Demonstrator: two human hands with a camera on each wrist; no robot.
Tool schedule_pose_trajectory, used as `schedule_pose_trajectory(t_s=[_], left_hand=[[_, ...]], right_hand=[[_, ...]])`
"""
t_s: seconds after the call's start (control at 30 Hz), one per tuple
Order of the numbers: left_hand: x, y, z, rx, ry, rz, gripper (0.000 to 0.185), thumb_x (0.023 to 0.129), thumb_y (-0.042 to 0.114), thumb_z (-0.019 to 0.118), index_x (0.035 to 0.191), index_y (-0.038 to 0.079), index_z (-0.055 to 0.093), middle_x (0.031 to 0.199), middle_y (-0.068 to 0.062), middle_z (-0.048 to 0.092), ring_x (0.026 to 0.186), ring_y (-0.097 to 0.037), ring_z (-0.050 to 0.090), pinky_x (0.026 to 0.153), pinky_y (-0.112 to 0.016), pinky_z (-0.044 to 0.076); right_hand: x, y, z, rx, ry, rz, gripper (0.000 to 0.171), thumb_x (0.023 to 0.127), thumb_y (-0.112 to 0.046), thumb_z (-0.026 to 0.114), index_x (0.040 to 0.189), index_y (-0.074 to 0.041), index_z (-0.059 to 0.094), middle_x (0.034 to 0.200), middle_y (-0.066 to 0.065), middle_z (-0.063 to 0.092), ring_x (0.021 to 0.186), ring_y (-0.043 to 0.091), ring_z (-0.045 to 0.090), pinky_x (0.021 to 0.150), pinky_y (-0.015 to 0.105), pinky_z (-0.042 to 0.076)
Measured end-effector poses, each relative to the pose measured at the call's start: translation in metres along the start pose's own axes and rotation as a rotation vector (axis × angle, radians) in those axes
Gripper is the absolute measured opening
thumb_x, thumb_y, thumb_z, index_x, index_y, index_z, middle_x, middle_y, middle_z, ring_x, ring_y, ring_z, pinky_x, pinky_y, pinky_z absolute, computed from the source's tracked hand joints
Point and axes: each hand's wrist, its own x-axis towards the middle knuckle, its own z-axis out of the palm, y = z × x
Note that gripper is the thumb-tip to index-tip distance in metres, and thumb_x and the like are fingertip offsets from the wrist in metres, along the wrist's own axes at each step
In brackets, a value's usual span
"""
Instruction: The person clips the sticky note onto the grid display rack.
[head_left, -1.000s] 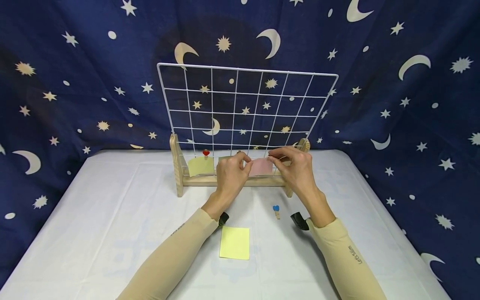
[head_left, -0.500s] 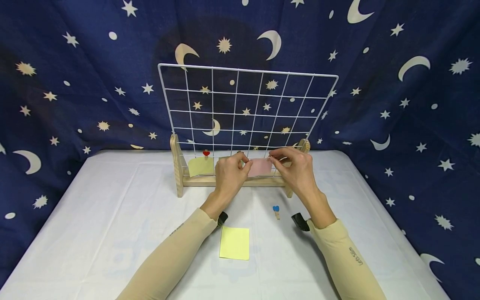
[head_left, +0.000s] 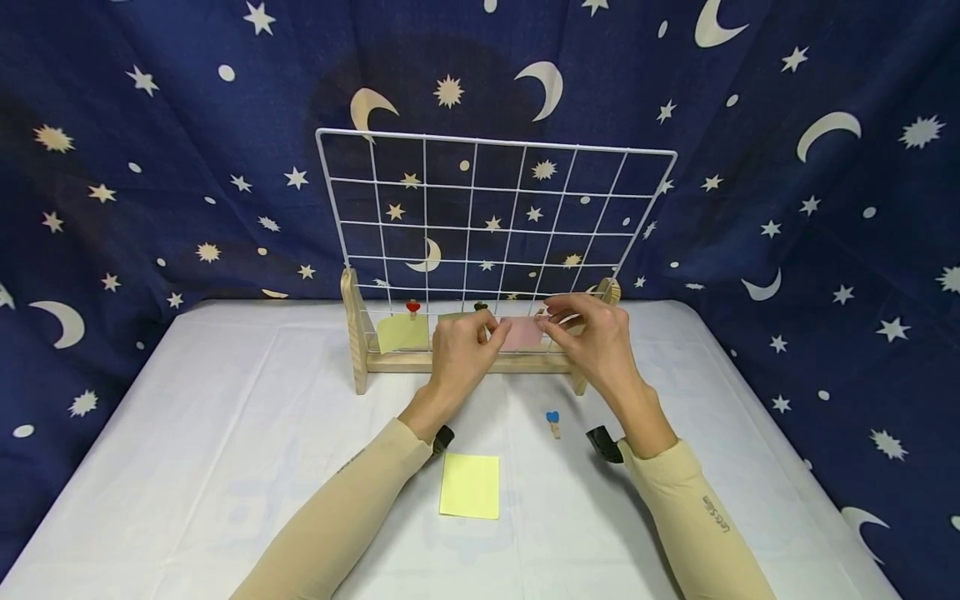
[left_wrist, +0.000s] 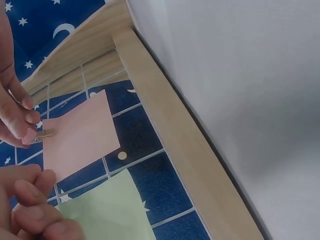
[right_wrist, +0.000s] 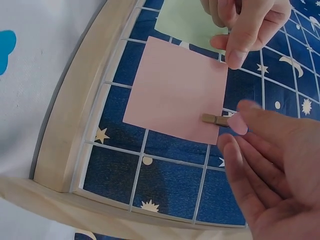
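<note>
Starry blue cloth hangs behind a white table (head_left: 225, 433) where a white wire grid (head_left: 495, 218) stands in a wooden stand (head_left: 465, 361), a yellow note (head_left: 402, 332) already clipped at its left. The left hand (head_left: 461, 350) pinches the corner of the pink note (right_wrist: 177, 95) against the bottom wire. The right hand (head_left: 592, 337) squeezes a small wooden clip (right_wrist: 216, 120) on the note's top edge, which I think should bite paper and wire together before either hand lets go.

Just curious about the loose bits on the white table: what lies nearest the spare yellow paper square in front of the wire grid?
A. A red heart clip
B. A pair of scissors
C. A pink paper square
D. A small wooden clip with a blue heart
D: the small wooden clip with a blue heart lies on the white table just right of the yellow paper square.
</note>
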Motion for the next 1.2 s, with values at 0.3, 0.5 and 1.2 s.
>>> schedule_pose_trajectory(t_s=[0.3, 0.5, 1.2], left_hand=[[-0.008, -0.004, -0.007, 0.018, -0.031, -0.007, 0.026, 0.094, 0.02, 0.079, 0.071, 0.01, 0.071, 0.048, 0.002, 0.048, 0.047, -0.012, 0.046, 0.052, -0.028, 0.034], [-0.015, -0.008, -0.009, -0.001, -0.043, -0.013, 0.025, 0.092, 0.017, 0.078, 0.07, 0.009, 0.07, 0.047, 0.003, 0.047, 0.047, -0.011, 0.044, 0.052, -0.026, 0.032], [-0.042, -0.024, -0.038, 0.067, -0.152, -0.022, 0.028, 0.097, 0.019, 0.075, 0.07, 0.013, 0.068, 0.049, 0.009, 0.039, 0.046, -0.006, 0.036, 0.049, -0.024, 0.029]], right_hand=[[-0.007, -0.006, -0.002, -0.015, 0.098, -0.017, 0.025, 0.082, -0.013, 0.091, 0.102, -0.003, 0.08, 0.087, 0.01, 0.079, 0.071, 0.024, 0.077, 0.064, 0.034, 0.061], [-0.009, -0.009, -0.008, 0.119, 0.269, 0.046, 0.005, 0.091, -0.005, 0.082, 0.095, -0.004, 0.083, 0.08, 0.008, 0.08, 0.066, 0.017, 0.075, 0.067, 0.009, 0.052], [-0.05, 0.004, 0.001, 0.052, -0.128, 0.112, 0.004, 0.09, -0.009, 0.084, 0.089, -0.005, 0.082, 0.072, 0.0, 0.077, 0.061, 0.013, 0.073, 0.058, 0.013, 0.052]])
